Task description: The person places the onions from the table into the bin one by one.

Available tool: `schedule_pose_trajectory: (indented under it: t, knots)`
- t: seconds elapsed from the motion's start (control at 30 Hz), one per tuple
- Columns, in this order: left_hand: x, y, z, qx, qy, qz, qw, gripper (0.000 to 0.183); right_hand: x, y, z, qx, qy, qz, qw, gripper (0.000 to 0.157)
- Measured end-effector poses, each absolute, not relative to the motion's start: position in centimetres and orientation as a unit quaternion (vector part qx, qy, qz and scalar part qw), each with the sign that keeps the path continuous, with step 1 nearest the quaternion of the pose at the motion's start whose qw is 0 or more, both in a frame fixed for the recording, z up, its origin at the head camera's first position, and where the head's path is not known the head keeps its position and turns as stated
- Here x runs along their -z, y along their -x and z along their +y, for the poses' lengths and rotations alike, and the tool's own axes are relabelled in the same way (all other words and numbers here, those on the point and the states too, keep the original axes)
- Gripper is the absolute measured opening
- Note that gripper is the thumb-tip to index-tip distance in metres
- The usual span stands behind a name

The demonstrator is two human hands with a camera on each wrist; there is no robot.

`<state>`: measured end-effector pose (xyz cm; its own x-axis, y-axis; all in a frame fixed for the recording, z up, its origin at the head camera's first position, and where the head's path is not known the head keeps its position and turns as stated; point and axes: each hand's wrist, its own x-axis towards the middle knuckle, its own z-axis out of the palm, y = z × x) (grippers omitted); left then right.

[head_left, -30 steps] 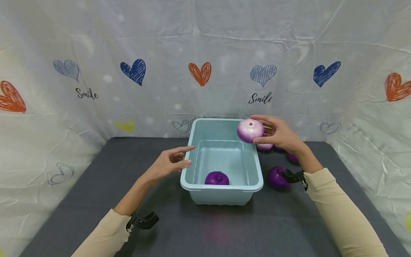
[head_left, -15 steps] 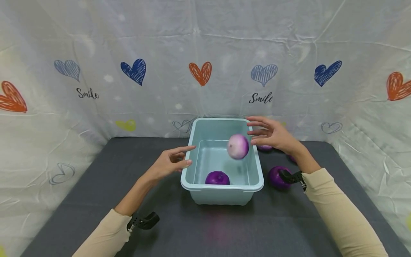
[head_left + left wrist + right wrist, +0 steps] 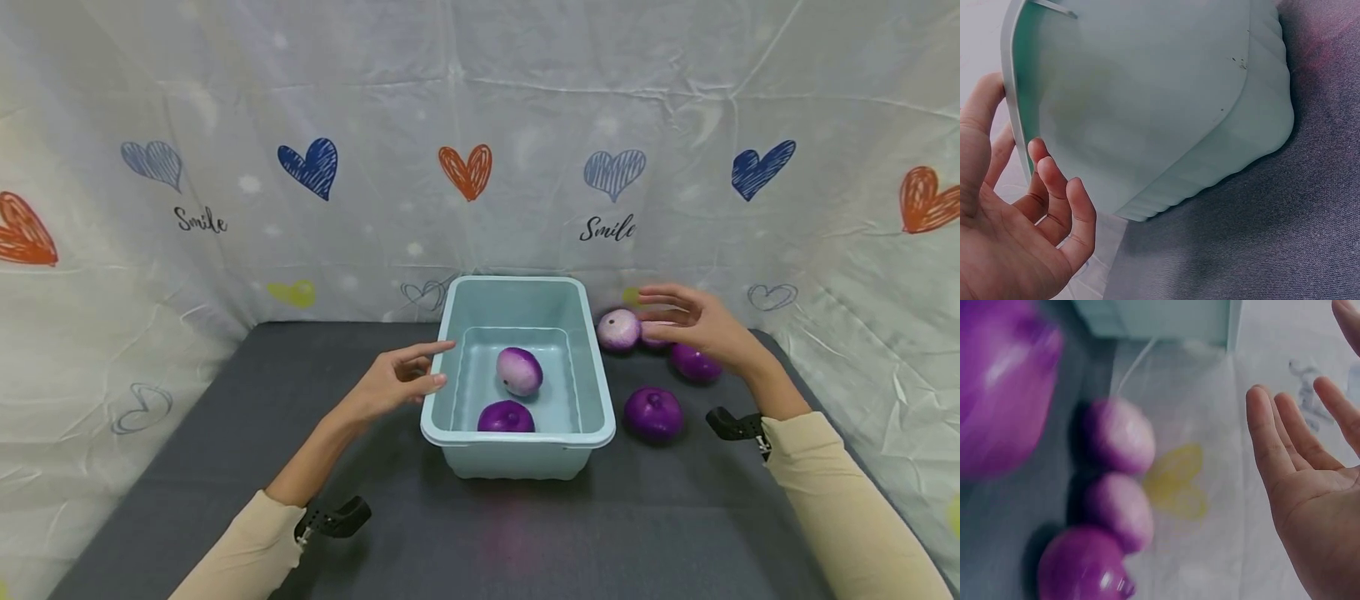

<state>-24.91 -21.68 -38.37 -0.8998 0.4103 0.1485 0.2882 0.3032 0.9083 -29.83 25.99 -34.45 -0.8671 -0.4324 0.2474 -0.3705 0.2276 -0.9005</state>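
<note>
In the head view, a pale purple-and-white onion lies on its side in the light blue plastic basin. A dark purple onion sits nearer the basin's front wall, partly hidden by the rim. My left hand is at the basin's left rim, index finger and thumb reaching over it; the other fingers are loosely bent outside the wall in the left wrist view. With nothing in it, my right hand hovers over the onions right of the basin, fingers spread, partly covering a pale onion.
Beside the basin's right wall, another pale onion, a purple onion and a dark purple onion rest on the dark grey table cover. A white curtain printed with hearts hangs behind.
My right hand let go of the pale onion, which dropped into the basin behind the dark one. The hand then moved right, over the remaining onions. My left hand stayed at the rim.
</note>
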Motion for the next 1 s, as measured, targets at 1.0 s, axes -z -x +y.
schedule_pose_trajectory:
  t: [1.0]
  knots:
    - [38.3, 24.6, -21.7, -0.554, -0.211, 0.803, 0.061, 0.053, 41.8, 29.1, 35.4, 0.492, 0.161, 0.856, 0.009, 0.085]
